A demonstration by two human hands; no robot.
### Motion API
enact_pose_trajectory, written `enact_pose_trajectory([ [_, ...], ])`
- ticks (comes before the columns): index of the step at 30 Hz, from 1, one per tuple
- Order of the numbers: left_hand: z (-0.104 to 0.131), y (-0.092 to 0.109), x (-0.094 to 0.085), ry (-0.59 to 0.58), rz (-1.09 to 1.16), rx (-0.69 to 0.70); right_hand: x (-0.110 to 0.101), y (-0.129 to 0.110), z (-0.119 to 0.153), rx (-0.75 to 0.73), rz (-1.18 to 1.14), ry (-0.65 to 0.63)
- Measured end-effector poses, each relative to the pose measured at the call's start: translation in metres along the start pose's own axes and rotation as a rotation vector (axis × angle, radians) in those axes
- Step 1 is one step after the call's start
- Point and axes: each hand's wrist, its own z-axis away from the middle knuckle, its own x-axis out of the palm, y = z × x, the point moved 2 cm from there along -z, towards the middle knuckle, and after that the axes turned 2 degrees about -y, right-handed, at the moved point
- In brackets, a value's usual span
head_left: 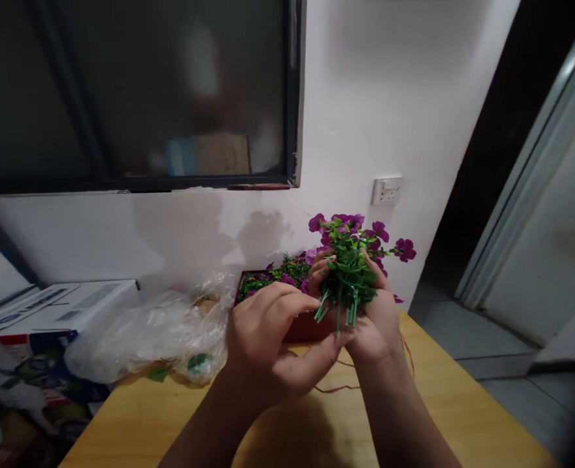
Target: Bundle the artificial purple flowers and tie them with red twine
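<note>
A bunch of purple artificial flowers [350,270] with green leaves and stems rests in my right hand [378,318], whose fingers wrap round it from behind and the right. The cut stem ends point down toward me. Just left of the stems is my left hand [272,338], its thumb and fingers curved apart, fingertips close to the stem ends. Behind my hands a dark red box [304,328] holds more purple flowers and greenery [255,283]; my hands partly hide it.
Clear plastic wrapping [146,331] with loose leaves lies on the wooden table [463,403] at left. A printed carton [67,305] stands beyond it. Thin reddish string [339,390] lies near the box. A wall with a socket [387,191] rises behind.
</note>
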Motion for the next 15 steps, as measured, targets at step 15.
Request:
enact_pose_trajectory([
  [15,0.011,-0.002,0.006,-0.031,0.829,-0.880,-0.004,0.003,-0.001,-0.068,0.049,0.054],
])
